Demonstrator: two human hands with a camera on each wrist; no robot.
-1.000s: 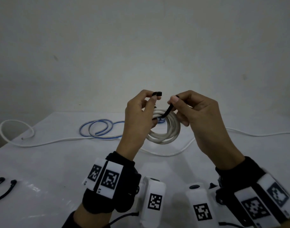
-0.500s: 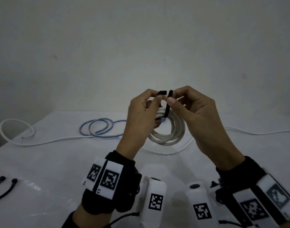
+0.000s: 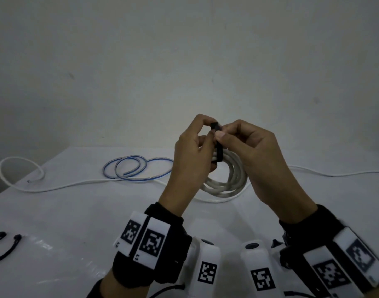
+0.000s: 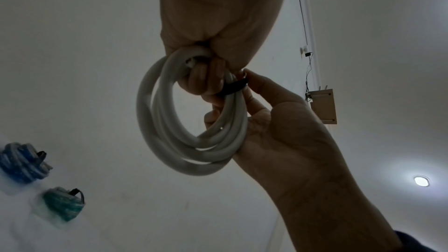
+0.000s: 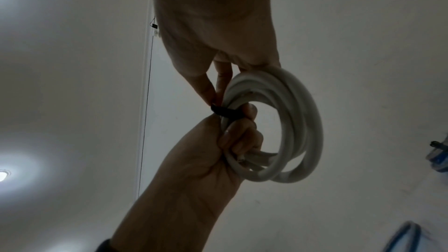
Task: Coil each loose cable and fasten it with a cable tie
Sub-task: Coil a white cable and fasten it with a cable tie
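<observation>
Both hands are raised above the white counter (image 3: 80,214), working on one white coiled cable (image 3: 226,183). The left hand (image 3: 192,160) has its lower fingers curled through the coil, gripping the bundled turns, while its thumb and forefinger pinch the upper end of the black cable tie (image 3: 218,150). The right hand (image 3: 255,155) pinches the tie's other end between thumb and forefinger, just beside the left fingertips; its remaining fingers are curled behind the coil. In both wrist views the tie shows as a dark band wrapped around the turns of the coil. Whether the tail has entered the head yet cannot be told; the junction is hidden by fingertips.

Judged step: closing the tie around this coil. Not yet cinched, as far as visible.

Elsewhere on the counter: a blue-striped cable (image 3: 130,168) loosely looped and a long white cable (image 3: 55,186) lying uncoiled, both apparently still to do. Spare black ties (image 3: 5,248) lie at the near left edge. The left wrist view shows a blue bundle (image 4: 21,162) and a green bundle (image 4: 64,206), each apparently already tied.

Risks:
- The tail could miss the head, since the fingertips cover the joint.
- If the left grip slackens during threading, the stiff turns could spring apart and the coil open.
- A turn lying outside the band would stay loose after cinching.
- Pulling too fast could trap a fingertip under the band.
</observation>
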